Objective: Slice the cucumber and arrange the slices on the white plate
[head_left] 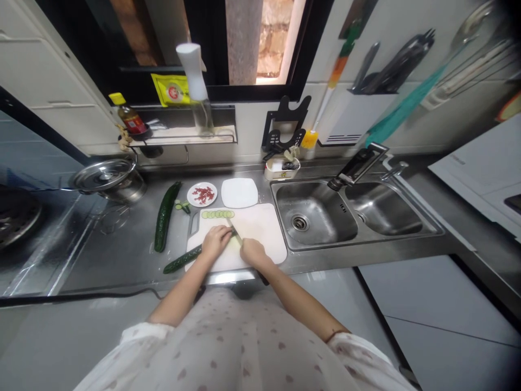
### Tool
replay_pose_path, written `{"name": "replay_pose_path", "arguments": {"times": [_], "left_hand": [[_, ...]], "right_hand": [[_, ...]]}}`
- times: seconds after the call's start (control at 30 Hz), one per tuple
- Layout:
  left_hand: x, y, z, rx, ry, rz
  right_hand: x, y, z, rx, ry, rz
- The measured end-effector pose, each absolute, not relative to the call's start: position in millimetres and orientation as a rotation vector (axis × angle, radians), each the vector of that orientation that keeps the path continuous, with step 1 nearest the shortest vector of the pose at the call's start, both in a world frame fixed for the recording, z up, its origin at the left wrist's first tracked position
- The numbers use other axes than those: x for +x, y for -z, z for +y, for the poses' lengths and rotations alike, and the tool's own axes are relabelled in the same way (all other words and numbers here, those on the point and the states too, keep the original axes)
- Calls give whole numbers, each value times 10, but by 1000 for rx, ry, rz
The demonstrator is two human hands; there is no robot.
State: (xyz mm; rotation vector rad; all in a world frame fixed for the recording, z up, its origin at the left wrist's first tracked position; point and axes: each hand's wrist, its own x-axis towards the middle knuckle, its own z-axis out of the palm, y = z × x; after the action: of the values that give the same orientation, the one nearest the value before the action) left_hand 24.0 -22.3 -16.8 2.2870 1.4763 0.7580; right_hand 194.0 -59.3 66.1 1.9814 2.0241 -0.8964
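My left hand (216,241) is closed over the cut end of a cucumber (183,259), whose uncut length sticks out past my wrist over the edge of a white cutting board (266,231). In my right hand (253,253) is a kitchen knife (236,232), its blade pointing away from me beside my left fingertips. A row of round cucumber slices (217,214) lies along the board's far side. Left of the board rest a whole cucumber (165,217) and small cucumber pieces (183,206).
Behind the board stand a small plate (215,193) with chopped red bits and a square white plate (240,193). A double sink (313,217) with a black faucet (354,168) is at right. A lidded steel pot (118,182) stands left, below a shelf with bottles.
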Motion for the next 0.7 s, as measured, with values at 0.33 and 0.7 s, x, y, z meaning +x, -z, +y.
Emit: {"name": "replay_pose_path", "arguments": {"times": [0.33,0.7], "left_hand": [[239,180,-214,2304,-736,1475],[239,167,-218,2281,-763,1476]], "right_hand": [[1925,-628,-581,1957,849,2072],[1959,-632,-632,1950,875,2060]]}}
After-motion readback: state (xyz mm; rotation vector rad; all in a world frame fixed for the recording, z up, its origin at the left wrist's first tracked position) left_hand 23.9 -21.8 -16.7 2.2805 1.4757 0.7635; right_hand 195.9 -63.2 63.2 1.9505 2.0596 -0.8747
